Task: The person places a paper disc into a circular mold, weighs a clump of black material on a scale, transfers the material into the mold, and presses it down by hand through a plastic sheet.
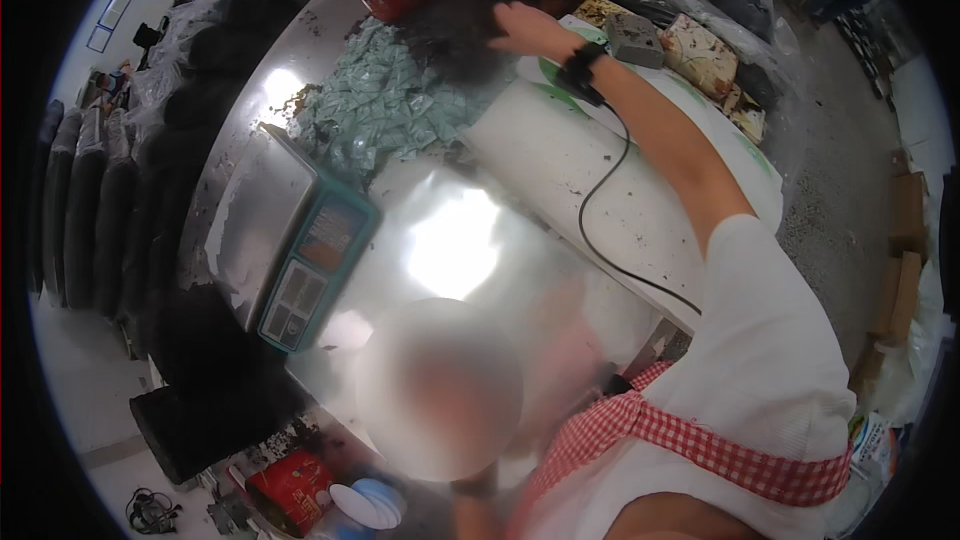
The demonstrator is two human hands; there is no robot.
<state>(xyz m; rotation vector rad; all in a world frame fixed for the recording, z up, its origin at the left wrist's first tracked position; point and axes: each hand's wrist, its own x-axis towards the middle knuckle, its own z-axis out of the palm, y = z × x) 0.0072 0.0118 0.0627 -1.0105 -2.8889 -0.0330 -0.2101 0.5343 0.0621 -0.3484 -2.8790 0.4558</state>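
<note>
steel table (240,120) | on it: scale (290,240), green sachets (385,105), dark leaf heap (465,15), white board (560,160)

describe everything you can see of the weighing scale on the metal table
The weighing scale sits on the shiny metal table, left of the bright glare. It has a flat, bare steel platter and a teal body. Its sloped front panel carries a display strip and a pale keypad, facing toward the lower right. It stands level, set at an angle to the table's edge. Nothing lies on the platter and no hand touches it. A heap of small pale-green packets lies just beyond its far corner.
</note>
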